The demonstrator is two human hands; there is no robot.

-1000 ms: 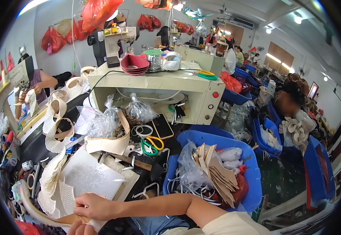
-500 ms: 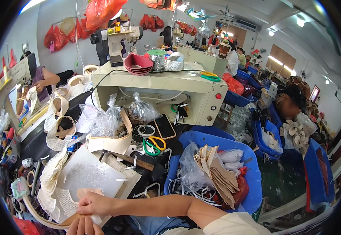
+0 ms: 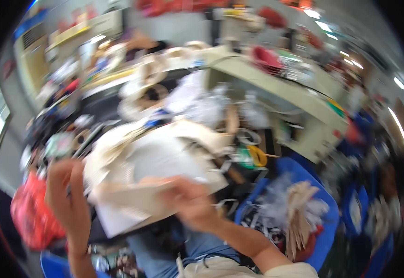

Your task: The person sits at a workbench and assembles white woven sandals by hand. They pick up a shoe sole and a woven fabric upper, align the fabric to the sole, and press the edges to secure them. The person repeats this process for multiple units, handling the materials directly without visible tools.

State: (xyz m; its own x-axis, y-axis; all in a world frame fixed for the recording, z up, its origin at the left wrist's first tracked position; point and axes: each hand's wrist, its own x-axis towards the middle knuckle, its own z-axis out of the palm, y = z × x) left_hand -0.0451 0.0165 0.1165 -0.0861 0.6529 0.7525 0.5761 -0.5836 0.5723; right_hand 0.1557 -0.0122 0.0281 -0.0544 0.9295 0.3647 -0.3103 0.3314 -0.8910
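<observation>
Motion blur softens the whole view. At the front edge of the work surface, my right hand (image 3: 188, 201) is closed on one end of a cream strip (image 3: 134, 199). The strip stretches leftward over a white sheet (image 3: 162, 155). My left hand (image 3: 68, 201) is raised near the strip's other end, apart from it as far as the blur shows. Its fingers are smeared, so their grip is unclear. Behind it, cream mesh pieces (image 3: 111, 150) lie in a pile beside the sheet.
On the right stands a blue bin (image 3: 330, 217) with brown card pieces and plastic bags. Scissors with a yellow handle (image 3: 258, 156) lie beyond the sheet. A red bag (image 3: 32, 211) hangs at the left. A cream machine housing (image 3: 320, 132) stands behind, carrying dark pink bowls (image 3: 263, 59).
My hands, together on the piece at the lower left, have come apart. The left has risen; the right has moved right with the strip. My view has swung left.
</observation>
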